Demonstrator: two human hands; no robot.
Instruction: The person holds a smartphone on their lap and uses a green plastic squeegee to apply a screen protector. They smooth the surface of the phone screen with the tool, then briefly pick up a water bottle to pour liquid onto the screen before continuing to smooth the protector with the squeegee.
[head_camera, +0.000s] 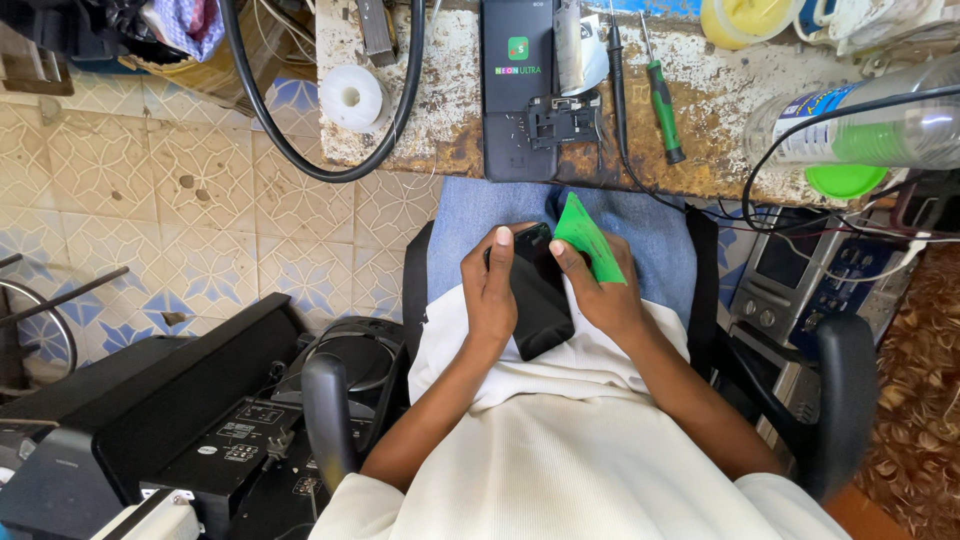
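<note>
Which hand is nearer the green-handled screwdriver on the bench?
Right. The right hand, holding a green card, sits below the screwdriver; the left hand grips the black phone farther left.

Head camera looks straight down (close).

Repair workshop: screwdriver, dismantled phone parts

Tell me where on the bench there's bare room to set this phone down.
Bare patch: bench top between the white tape roll and the black phone box. Another between the green screwdriver and the plastic bottle. Crowded around the box's right side and the far right corner.
</note>
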